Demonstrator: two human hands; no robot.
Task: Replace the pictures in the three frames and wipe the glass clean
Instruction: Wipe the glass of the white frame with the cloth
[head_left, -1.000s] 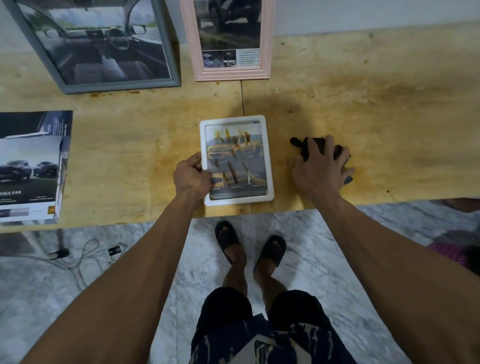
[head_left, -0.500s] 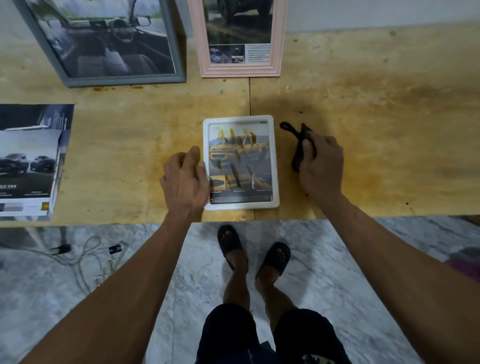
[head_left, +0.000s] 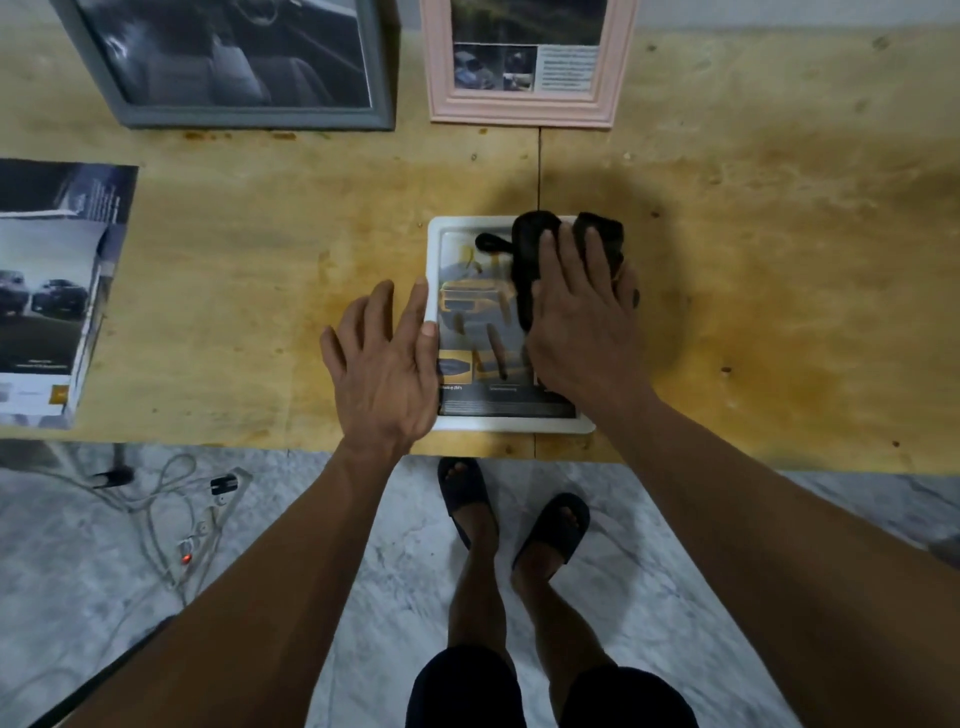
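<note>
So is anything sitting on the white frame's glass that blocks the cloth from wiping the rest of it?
Nothing visible does. The right hand presses the black cloth onto the upper right of the white frame. The left hand rests along the frame's left rim, thumb on the edge, off the glass. The lower glass is bare.

Head view: worn on the person's head, looking steeply down and forward.
Nearness: close above the wooden table (head_left: 779, 260); near edge mid-picture, floor (head_left: 311, 597) and feet below.
Shared views: only one.
</note>
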